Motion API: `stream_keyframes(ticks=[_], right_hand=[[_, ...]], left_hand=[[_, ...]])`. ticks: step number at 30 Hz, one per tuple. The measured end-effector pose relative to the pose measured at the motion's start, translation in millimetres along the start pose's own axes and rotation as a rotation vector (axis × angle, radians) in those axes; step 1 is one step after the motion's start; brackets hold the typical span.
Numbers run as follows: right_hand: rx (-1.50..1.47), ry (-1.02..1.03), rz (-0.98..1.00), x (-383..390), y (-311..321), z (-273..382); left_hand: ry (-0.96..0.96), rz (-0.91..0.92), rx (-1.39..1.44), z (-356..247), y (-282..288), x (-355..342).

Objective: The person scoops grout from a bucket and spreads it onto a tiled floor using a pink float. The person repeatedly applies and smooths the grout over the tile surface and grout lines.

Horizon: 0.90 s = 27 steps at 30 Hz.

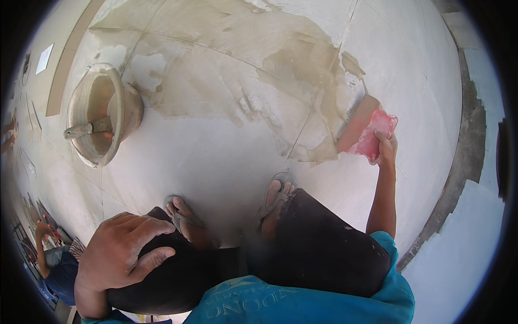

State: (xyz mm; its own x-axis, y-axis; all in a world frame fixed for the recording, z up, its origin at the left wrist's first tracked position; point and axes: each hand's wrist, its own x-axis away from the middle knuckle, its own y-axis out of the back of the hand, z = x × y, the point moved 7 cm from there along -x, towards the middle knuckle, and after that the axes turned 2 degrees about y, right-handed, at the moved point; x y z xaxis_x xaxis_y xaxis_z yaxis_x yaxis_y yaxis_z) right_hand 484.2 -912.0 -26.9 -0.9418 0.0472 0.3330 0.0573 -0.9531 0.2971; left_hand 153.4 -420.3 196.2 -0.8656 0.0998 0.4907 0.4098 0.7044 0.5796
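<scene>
My right hand [386, 148] grips a pink flat spreader [368, 129] smeared with brownish paste, thumb on its face. The spreader's edge is against the pale tiled floor [210, 146], beside a wet, tan layer of paste [302, 59] spread over tiles and joints. My left hand [127, 245] hangs over my left knee, thumb and fingers apart, holding nothing. At the left stands a paste-crusted bucket [135, 105], tipped in the view, with a putty knife [86, 129] lying across its mouth.
My feet in flip-flops [276, 191] are on the floor between hands and paste. Along the right runs a rough grey strip [467, 135] beside pale blue-white surface [458, 254]. Another person [59, 270] is at the lower left. A brown board [67, 65] lies beyond the bucket.
</scene>
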Motion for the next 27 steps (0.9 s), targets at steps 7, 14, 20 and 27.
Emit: stream_keyframes(ticks=[7,14,20,27], right_hand=[[-0.186,0.028,-0.082,-7.1,3.5,-89.2],[-0.054,0.25,-0.096,-26.1,-84.8,-49.7],[0.143,0.288,-0.076,-48.4,-129.8,-25.8],[0.161,0.385,-0.028,-87.8,-184.6,-14.0]], left_hand=[[0.004,0.046,-0.004,-1.8,-3.9,2.8],[-0.035,0.032,-0.022,1.2,1.3,4.6],[-0.031,0.056,-0.008,5.7,-2.5,5.4],[-0.009,0.103,-0.007,7.1,-10.0,1.4]])
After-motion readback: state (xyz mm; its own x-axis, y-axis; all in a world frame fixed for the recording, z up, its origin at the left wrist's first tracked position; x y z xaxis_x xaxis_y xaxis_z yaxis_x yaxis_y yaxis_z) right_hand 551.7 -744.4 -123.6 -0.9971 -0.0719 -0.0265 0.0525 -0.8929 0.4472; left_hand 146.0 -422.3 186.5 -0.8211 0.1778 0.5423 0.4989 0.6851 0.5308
